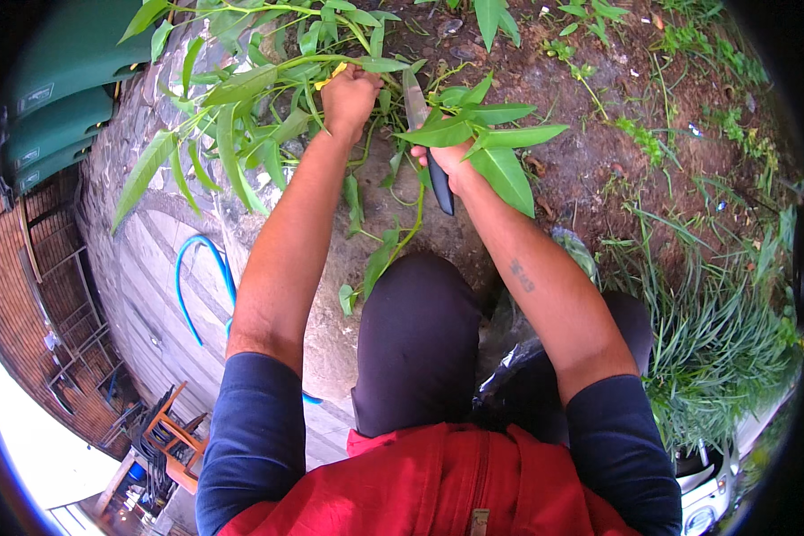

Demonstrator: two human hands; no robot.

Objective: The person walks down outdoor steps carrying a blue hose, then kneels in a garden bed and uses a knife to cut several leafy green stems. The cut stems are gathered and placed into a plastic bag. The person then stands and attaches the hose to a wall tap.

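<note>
Long-leaved green vines (241, 87) spread over the stone edge at the upper left and in front of me. My left hand (350, 100) is closed around vine stems, with a yellow leaf beside its fingers. In my right hand (450, 151) is a knife (415, 100) with a black handle, its blade pointing up and away from me, close to the stems right of my left hand. A leafy shoot (502, 137) lies over my right hand and hides part of the fingers; whether they also hold it, I cannot tell.
Under the vines is a stone ledge (335, 281), with bare soil (616, 147) to the right. Grass clumps (717, 362) grow at the lower right. Clear plastic (509, 335) lies by my knees. A blue hose (204, 244) curves over paving at left, below green bins (60, 94).
</note>
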